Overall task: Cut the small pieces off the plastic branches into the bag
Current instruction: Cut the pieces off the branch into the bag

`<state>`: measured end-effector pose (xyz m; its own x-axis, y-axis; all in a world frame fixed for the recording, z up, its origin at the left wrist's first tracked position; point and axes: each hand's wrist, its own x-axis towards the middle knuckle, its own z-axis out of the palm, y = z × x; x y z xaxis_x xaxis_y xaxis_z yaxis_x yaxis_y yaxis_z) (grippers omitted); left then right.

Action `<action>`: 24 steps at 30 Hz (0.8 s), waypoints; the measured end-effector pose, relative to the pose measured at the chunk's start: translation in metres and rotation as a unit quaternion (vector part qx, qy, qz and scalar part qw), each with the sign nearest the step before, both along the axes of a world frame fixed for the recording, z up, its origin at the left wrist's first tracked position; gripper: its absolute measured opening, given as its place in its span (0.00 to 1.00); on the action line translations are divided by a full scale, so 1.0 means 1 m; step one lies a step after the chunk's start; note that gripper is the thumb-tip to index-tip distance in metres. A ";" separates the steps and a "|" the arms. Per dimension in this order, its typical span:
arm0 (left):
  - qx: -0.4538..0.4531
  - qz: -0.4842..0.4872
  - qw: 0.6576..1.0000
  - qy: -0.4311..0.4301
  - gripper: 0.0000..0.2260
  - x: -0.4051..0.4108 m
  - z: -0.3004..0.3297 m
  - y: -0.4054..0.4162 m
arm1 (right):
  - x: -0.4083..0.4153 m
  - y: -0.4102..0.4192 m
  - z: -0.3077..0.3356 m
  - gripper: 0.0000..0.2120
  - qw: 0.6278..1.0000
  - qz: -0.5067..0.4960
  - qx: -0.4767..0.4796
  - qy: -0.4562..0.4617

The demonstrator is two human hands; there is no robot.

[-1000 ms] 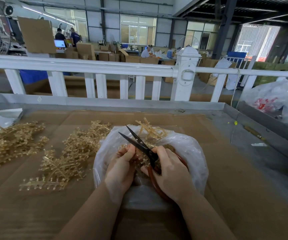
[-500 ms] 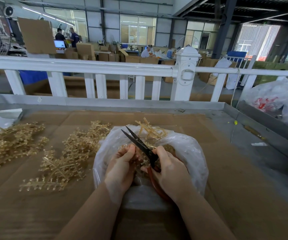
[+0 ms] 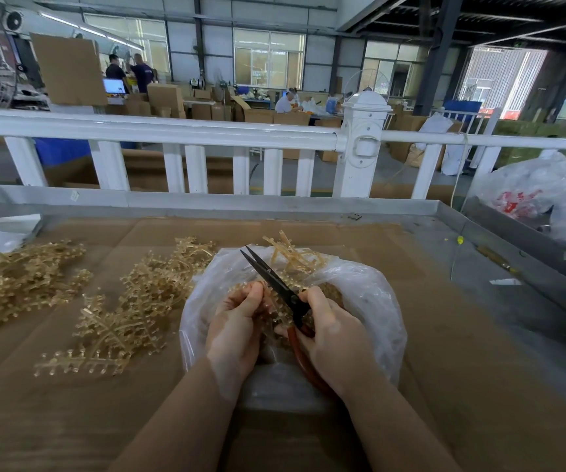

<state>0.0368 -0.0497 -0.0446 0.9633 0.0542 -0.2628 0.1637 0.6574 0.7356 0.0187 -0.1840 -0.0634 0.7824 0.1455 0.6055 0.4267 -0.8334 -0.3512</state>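
Right hand grips scissors, blades nearly closed; left hand pinches a plastic branch, both over the open clear bag. Bag holds cut pieces and stripped stems; uncut branches lie left of bag on the counter.

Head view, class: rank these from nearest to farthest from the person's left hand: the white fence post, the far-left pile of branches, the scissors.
From the left hand:
1. Scissors, just to its right, over the bag, gripped by the right hand.
2. Far-left pile of branches, on the cardboard toward the left edge.
3. White fence post, beyond the table, up and to the right.
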 end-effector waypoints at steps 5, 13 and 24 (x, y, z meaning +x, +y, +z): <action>-0.005 0.014 1.000 -0.002 0.10 0.001 -0.002 0.001 | -0.001 -0.001 -0.001 0.19 1.000 -0.003 0.015 -0.006; 0.001 -0.004 0.999 -0.034 0.03 0.005 -0.008 0.002 | -0.002 -0.001 -0.001 0.21 0.999 0.003 0.022 -0.029; 0.005 -0.021 0.999 -0.023 0.03 0.003 -0.004 0.002 | 0.001 -0.004 -0.003 0.19 0.999 0.018 0.032 -0.016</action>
